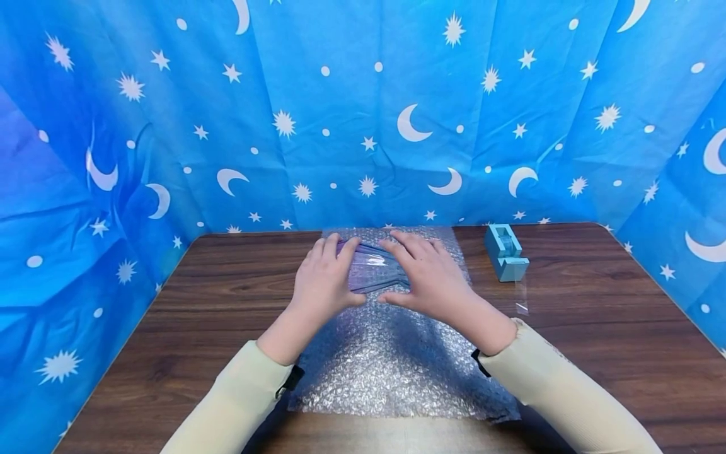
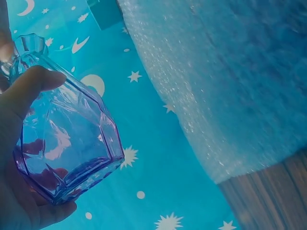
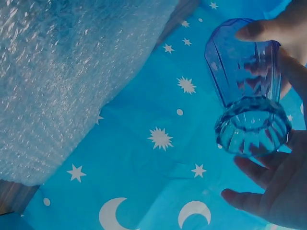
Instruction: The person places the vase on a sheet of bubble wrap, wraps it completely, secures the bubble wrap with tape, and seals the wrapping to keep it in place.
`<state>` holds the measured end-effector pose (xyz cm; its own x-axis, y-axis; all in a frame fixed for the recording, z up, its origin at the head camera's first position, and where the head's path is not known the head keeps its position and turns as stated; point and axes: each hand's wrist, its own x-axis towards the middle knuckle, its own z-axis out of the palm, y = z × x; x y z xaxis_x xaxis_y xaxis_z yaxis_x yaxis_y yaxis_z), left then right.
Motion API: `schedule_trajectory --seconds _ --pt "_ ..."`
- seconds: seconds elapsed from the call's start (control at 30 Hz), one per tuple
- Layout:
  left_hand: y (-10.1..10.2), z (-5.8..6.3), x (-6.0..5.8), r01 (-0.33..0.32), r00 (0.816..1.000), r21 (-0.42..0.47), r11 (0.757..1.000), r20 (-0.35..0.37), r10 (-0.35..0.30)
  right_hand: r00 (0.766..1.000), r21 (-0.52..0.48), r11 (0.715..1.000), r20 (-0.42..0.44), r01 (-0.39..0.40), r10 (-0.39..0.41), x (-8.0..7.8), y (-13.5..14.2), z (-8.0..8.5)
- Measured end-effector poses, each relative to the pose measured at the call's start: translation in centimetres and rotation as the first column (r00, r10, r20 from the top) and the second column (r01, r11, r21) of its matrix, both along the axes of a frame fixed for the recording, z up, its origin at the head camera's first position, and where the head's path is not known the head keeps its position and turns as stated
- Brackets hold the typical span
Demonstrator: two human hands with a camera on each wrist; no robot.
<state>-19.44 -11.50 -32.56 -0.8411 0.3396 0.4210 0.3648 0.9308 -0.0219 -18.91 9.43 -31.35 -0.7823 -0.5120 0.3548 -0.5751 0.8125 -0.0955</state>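
A faceted glass vase point(image 1: 371, 268), tinted purple at its base and blue toward its flared mouth, lies sideways between my hands over the bubble wrap point(image 1: 391, 372). My left hand point(image 1: 323, 277) grips the base end; in the left wrist view its thumb presses one face of the vase point(image 2: 72, 129) and its fingers reach around behind. At the mouth end, my right hand point(image 1: 431, 271) is spread beside the neck. The right wrist view shows fingers of that hand point(image 3: 268, 191) extended near the rim of the vase point(image 3: 252, 127); part of their contact is hidden.
A blue tape dispenser point(image 1: 505, 255) stands at the back right of the wooden table point(image 1: 227, 302), with a strip of clear tape point(image 1: 522, 299) hanging off its front. Blue cloth point(image 1: 340, 94) printed with moons and stars hangs around the table's back and sides.
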Motion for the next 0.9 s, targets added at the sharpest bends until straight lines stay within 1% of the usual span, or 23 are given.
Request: schedule_trajectory --seconds 0.1,0.2,0.37,0.53,0.7,0.8,0.9 --pt "0.6 0.1 0.0 0.0 1.0 -0.028 1.0 -0.015 0.0 0.999 0.056 0.997 0.012 0.043 -0.044 -0.1 -0.2 -0.2" --pt "1.2 0.2 0.1 -0.01 1.0 -0.068 0.998 -0.013 0.009 0.996 0.1 0.992 0.017 0.08 -0.082 -0.2 -0.4 -0.2" --pt "2.0 0.1 0.2 -0.036 0.999 -0.121 0.992 -0.004 0.036 0.994 0.151 0.983 0.009 0.107 -0.11 -0.3 -0.8 -0.1" --pt "2.4 -0.1 0.1 -0.048 0.999 -0.143 0.989 0.007 0.05 0.995 0.182 0.978 -0.007 0.103 -0.103 -0.4 -1.0 -0.4" --pt "2.6 -0.5 0.0 -0.031 0.999 -0.154 0.988 0.01 0.033 0.996 0.214 0.973 -0.025 0.086 -0.083 -0.6 -0.9 -1.0" --pt "2.5 -0.7 -0.1 -0.029 0.999 -0.16 0.987 0.008 0.031 0.997 0.219 0.973 -0.048 0.069 -0.06 -0.9 -0.7 -1.5" --pt "2.5 -0.7 -0.1 -0.027 0.999 -0.173 0.984 0.028 0.033 0.997 0.194 0.98 -0.067 0.044 -0.031 -1.3 -0.4 -1.9"
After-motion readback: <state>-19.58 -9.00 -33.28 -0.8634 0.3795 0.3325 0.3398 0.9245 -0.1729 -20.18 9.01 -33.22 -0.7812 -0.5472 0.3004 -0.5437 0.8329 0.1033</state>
